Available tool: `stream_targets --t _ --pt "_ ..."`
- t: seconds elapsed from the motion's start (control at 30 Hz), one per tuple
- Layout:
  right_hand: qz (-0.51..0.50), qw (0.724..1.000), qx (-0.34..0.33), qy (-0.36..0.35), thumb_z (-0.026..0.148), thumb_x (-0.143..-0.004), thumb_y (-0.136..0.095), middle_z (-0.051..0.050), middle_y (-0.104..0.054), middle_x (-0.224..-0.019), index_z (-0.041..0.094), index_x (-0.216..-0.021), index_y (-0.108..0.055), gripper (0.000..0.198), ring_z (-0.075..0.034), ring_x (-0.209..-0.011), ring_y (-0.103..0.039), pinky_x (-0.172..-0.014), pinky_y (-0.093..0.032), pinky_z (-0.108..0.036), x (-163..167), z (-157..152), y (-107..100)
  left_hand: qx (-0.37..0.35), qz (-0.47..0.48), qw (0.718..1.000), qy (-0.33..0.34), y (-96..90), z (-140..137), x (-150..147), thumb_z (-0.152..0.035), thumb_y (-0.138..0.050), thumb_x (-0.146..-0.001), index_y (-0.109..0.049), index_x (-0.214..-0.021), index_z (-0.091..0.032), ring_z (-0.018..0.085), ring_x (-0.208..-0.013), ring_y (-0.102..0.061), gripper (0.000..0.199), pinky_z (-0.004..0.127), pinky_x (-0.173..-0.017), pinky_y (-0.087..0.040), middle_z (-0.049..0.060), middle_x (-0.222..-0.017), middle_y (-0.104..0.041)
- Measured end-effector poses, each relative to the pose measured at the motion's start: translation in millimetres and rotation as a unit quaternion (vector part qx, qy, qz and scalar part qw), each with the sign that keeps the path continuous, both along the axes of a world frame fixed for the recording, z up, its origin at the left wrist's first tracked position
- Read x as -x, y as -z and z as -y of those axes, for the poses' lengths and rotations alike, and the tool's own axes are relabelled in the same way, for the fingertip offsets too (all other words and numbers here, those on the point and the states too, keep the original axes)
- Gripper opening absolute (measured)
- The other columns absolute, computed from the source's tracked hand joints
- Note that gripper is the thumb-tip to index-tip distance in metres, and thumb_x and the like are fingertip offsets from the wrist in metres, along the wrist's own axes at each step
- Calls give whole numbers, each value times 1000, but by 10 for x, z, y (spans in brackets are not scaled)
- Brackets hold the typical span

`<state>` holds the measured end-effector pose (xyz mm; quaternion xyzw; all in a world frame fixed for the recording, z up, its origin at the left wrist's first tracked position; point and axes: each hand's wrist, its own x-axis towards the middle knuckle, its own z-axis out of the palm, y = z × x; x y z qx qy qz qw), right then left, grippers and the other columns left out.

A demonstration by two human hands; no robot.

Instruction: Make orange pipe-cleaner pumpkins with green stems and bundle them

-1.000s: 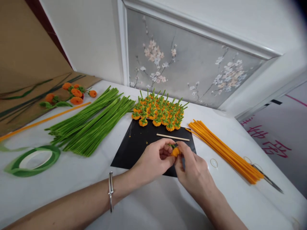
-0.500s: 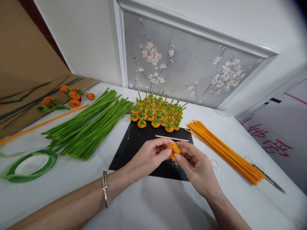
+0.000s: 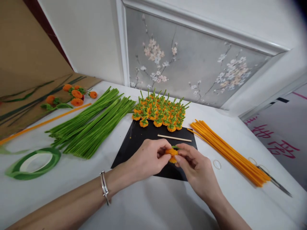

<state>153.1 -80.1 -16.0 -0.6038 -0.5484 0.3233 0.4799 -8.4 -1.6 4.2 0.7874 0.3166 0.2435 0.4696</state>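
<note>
Between my two hands, above a black mat, is a small orange pipe-cleaner flower with a bit of green at its back. My left hand pinches its left side between thumb and fingers. From the right, my right hand grips the other side, thumb tip against the orange loops. The fingers hide much of the flower. Just beyond my hands lies a thin pale stick on the mat. Many finished-looking orange flowers with green stems pointing up stand behind it.
Green pipe cleaners lie in bundles on the left, near a roll of green tape. Orange pipe cleaners lie at right, with scissors beneath and a thin ring beside. More orange flowers rest on cardboard at back left.
The flower has tilted in my fingers, and its green part now shows at the top. Both hands keep their hold. The whole view has shifted slightly.
</note>
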Motion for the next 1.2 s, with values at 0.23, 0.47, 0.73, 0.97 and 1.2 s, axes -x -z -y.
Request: stream_targets --t 0.23,0.47,0.73,0.97,1.2 --pt "107 993 -42 1 27 -87 -56 -4 -73 -85 18 -109 -60 24 -16 -69 -70 -66 -59 -26 29 8 -15 -116 -80 990 20 -97 5 20 -13 -51 -81 -73 -85 -16 9 -52 -52 23 20 -49 -35 -1 -62 -65" --pt "238 961 -136 -24 17 -88 -51 -4 -73 -90 20 -106 -62 21 -16 -77 -71 -70 -57 -24 61 17 -44 -125 -69 990 9 -30 17 13 -11 -52 -79 -72 -81 -15 9 -51 -53 21 20 -50 -35 0 -63 -68" --pt "199 973 -115 -31 19 -90 -52 -5 -71 -94 22 -109 -61 21 -18 -82 -70 -74 -58 -28 26 20 -54 -21 -18 999 32 -31 -4 10 -14 -53 -80 -70 -84 -16 12 -61 -59 17 20 -54 -42 1 -70 -69" --pt "-42 999 -16 10 34 -86 -61 -5 -71 -86 19 -105 -60 24 -15 -66 -68 -64 -60 -27 -53 7 -66 269 87 959 19 -135 -95 26 -24 -57 -84 -55 -108 -14 18 -86 -66 26 32 -73 -56 7 -95 -66" --pt "-103 994 -8 23 41 -81 -66 -5 -70 -84 19 -102 -59 31 -16 -66 -69 -64 -60 -30 -40 -14 -135 187 131 972 51 -91 -55 3 -14 -66 -75 -59 -109 -18 17 -89 -66 35 33 -83 -54 4 -97 -66"
